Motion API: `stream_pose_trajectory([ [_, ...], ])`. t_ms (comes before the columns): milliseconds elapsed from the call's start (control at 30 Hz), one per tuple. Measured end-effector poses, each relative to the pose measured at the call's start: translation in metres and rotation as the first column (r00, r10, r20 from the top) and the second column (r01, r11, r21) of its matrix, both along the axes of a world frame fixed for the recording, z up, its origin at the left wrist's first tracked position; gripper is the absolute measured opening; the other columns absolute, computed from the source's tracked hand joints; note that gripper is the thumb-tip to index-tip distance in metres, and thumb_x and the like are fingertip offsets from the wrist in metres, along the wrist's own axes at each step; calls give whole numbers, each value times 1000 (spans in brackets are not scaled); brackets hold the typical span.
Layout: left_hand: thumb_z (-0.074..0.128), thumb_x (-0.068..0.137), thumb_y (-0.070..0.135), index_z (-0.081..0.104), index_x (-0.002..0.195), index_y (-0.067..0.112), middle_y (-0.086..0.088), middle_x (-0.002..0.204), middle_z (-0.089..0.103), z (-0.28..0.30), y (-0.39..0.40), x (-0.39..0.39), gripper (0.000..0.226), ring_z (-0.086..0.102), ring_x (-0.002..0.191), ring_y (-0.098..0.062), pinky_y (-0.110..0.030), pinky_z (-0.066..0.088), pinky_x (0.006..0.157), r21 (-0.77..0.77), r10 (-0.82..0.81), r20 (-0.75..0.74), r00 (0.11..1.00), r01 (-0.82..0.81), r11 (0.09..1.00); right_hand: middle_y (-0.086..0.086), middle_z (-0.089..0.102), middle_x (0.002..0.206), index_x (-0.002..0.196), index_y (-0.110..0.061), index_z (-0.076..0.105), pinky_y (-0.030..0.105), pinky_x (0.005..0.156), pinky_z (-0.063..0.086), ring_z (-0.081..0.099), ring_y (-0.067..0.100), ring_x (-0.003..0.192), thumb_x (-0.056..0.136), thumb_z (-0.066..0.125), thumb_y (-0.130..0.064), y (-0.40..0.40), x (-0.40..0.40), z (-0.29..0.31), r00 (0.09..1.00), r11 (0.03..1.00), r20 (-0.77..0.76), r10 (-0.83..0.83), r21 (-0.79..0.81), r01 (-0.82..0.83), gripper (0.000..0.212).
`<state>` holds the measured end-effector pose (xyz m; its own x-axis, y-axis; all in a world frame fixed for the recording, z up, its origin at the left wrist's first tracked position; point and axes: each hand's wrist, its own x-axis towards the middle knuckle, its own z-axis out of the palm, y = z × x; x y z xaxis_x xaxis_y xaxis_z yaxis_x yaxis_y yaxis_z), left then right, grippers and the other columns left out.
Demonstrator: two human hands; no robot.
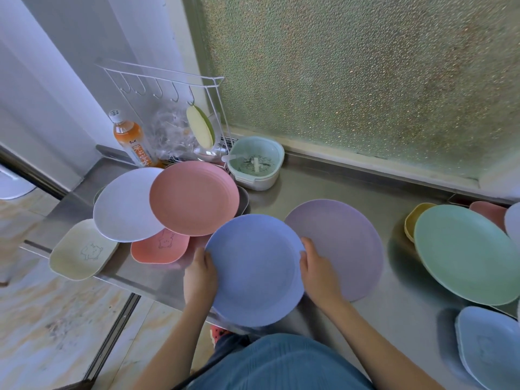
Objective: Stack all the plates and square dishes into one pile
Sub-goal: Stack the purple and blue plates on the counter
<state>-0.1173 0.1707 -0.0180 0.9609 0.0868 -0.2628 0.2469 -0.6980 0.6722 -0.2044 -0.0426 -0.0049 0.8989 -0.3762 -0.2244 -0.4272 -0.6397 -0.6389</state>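
Observation:
A blue round plate (256,270) is held above the steel counter's front edge, my left hand (200,275) gripping its left rim and my right hand (319,273) its right rim. A purple round plate (346,240) lies flat just right of it, partly under the blue one. To the left, a pink round plate (194,197) and a white round plate (123,206) lean over a pink square dish (160,247). A cream square dish (83,250) hangs over the counter's left edge. On the right sit a green round plate (464,253), a yellow dish (415,218) and a blue square dish (491,346).
A white wire rack (168,88) with hooks, a drink bottle (129,139) and a green strainer basket (256,161) stand at the back left. Frosted glass (365,80) backs the steel counter (323,181). More dishes (489,213) sit at the far right.

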Motion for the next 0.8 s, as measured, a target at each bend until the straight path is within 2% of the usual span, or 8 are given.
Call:
stream_pose_trajectory([
  [133, 34, 95, 24, 43, 80, 12, -18, 81, 61, 8, -40, 10, 22, 57, 73, -38, -36, 42, 64, 54, -210, -84, 974, 215, 975, -1, 56, 72, 131, -22, 42, 33, 61, 39, 53, 19, 66, 97, 37, -18, -37, -17, -9, 965, 969, 94, -244, 4, 245, 34],
  [233, 35, 90, 18, 45, 98, 11, -16, 93, 64, 11, -77, 11, 15, 63, 77, -36, -43, 53, 71, -20, -443, -208, 872, 449, 893, -1, 54, 82, 134, -18, 40, 32, 70, 42, 54, 20, 76, 97, 37, -17, -60, -30, -15, 905, 912, 134, -404, -13, 409, 37],
  [333, 35, 92, 17, 39, 116, 7, -20, 104, 64, 12, -110, 14, 26, 61, 92, -39, -41, 46, 74, 36, -553, -220, 803, 573, 819, 11, 61, 94, 138, -16, 37, 36, 73, 44, 59, 33, 88, 99, 35, -20, -78, -40, -20, 863, 857, 71, -501, -101, 506, 40],
  [467, 37, 95, 19, 23, 141, 10, -21, 116, 61, 7, -136, 14, 50, 59, 104, -40, -42, 46, 81, 130, -617, -249, 746, 657, 742, 11, 65, 95, 141, -17, 33, 33, 71, 46, 60, 27, 82, 100, 31, -24, -94, -50, -27, 867, 846, 1, -499, -218, 487, 42],
  [600, 38, 95, 19, 5, 149, 17, -22, 120, 60, 0, -142, 17, 63, 59, 108, -39, -43, 46, 86, 202, -628, -271, 730, 681, 704, 2, 53, 81, 149, -25, 8, 30, 63, 39, 50, 18, 71, 99, 30, -29, -101, -51, -30, 886, 870, -162, -435, -328, 367, 55],
  [667, 39, 93, 19, 6, 149, 21, -20, 119, 60, -1, -141, 18, 64, 59, 106, -37, -41, 46, 84, 231, -619, -266, 739, 672, 703, 3, 55, 85, 149, -27, 2, 31, 65, 44, 52, 17, 73, 97, 31, -31, -102, -49, -32, 892, 879, -189, -410, -344, 331, 59],
  [733, 40, 90, 18, 17, 146, 24, -17, 115, 63, -1, -139, 20, 61, 61, 102, -36, -39, 47, 81, 252, -603, -224, 766, 643, 723, 2, 60, 90, 149, -27, 11, 33, 69, 52, 58, 17, 78, 97, 34, -30, -105, -45, -32, 896, 870, -146, -420, -345, 352, 57],
  [800, 42, 88, 18, 26, 142, 26, -16, 115, 60, 0, -141, 24, 58, 59, 103, -36, -41, 47, 81, 243, -586, -175, 791, 611, 753, 8, 61, 113, 147, -23, 22, 38, 75, 55, 60, 23, 98, 97, 39, -30, -113, -39, -29, 887, 835, -81, -455, -385, 393, 52],
])
